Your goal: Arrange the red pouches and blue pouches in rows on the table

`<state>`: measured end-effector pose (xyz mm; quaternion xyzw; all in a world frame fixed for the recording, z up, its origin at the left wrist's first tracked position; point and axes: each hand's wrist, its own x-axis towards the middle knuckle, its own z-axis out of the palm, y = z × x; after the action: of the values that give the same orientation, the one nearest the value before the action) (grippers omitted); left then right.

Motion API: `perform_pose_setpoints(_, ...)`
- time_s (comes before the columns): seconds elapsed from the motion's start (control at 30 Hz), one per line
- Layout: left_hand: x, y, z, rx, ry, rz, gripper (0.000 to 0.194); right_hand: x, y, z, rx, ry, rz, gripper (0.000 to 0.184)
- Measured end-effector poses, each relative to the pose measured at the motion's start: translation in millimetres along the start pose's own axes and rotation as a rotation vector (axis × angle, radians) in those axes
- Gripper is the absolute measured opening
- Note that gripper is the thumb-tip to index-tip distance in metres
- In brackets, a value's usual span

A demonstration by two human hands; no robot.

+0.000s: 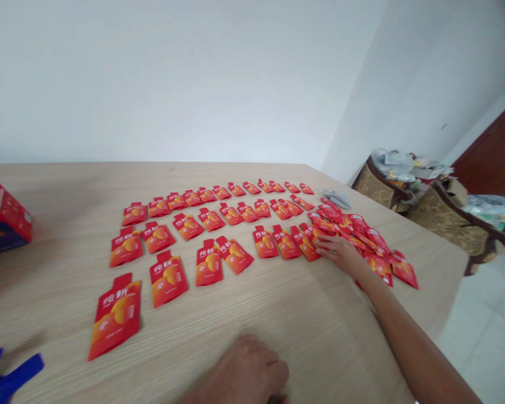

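We have red and orange pouches laid out in three uneven rows on a pale wood-grain table (193, 342). Our right hand (339, 251) reaches in from the lower right, its fingers together and low over the right end of the front row (167, 279), touching the last pouch (308, 242) there; we cannot tell whether the fingers pinch it or only rest on it. Just beside that hand, a loose pile of pouches (377, 265) spreads to the right, several overlapping. Our left hand (248, 367) is near the bottom edge, fingers curled in (blurred and partly cut off, so we cannot tell whether it holds anything), apart from the pouches.

The middle row (187, 225) and the back row (175, 201) run behind, towards the wall (193, 84). A crumpled grey bag (337, 198) lies past the pile. At the left we see a red and dark-blue box (6, 216) and, below it, a blue object (14, 381). Two patterned armchairs (440, 219) stand beyond the table, bearing plastic bags (393, 163).
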<state>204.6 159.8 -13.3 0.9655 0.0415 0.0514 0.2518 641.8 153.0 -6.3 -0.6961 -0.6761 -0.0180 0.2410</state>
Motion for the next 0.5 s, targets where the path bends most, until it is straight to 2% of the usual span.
perform_pose_setpoints(0.33,0,-8,13.5,-0.008,-0.007,-0.023,0.030,-10,14,1,0.023,-0.052,0.027,0.042)
perform_pose_setpoints(0.5,0,-13,18.5,-0.009,0.021,-0.013,0.030,-9,3,-1,0.047,-0.071,0.088,0.044)
